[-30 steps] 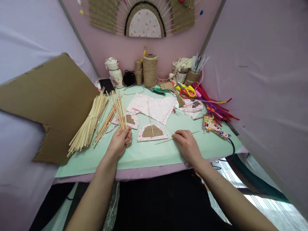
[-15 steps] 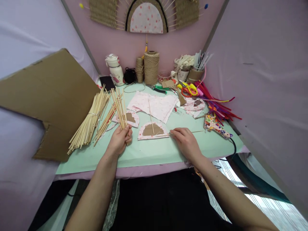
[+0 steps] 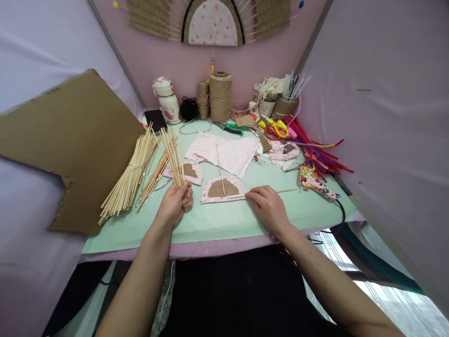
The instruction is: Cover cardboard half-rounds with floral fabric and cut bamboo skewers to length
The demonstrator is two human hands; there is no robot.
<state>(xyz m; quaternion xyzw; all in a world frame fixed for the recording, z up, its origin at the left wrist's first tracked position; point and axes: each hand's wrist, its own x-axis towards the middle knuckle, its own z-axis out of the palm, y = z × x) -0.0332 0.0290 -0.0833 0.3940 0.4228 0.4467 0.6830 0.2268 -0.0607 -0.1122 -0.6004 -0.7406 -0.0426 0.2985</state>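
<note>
My left hand (image 3: 177, 200) is closed round a bundle of thin wooden sticks (image 3: 174, 159) that point up and away from me. My right hand (image 3: 266, 206) pinches a single wooden stick (image 3: 286, 191), which lies low across the table; its left end reaches over the lower right edge of a half-round cardboard piece (image 3: 216, 189). Pink spotted fabric wraps that piece's rim, leaving brown cardboard bare in the middle. Another stick (image 3: 220, 166) stands out from its centre toward the back. A second half-round piece (image 3: 192, 172) lies behind my left hand, partly hidden by the bundle.
A tied bundle of sticks (image 3: 129, 175) and a big cardboard sheet (image 3: 77, 140) are at left. Pink fabric (image 3: 224, 152) lies mid-table. Scissors (image 3: 277, 129), pipe cleaners (image 3: 315, 152) and a glue gun (image 3: 317, 184) sit at right. Twine spools (image 3: 220, 98) and a bottle (image 3: 167, 100) line the back.
My right hand has slid slightly left, carrying its stick closer to the half-round piece's edge. My left hand still holds the bundle in about the same place.
</note>
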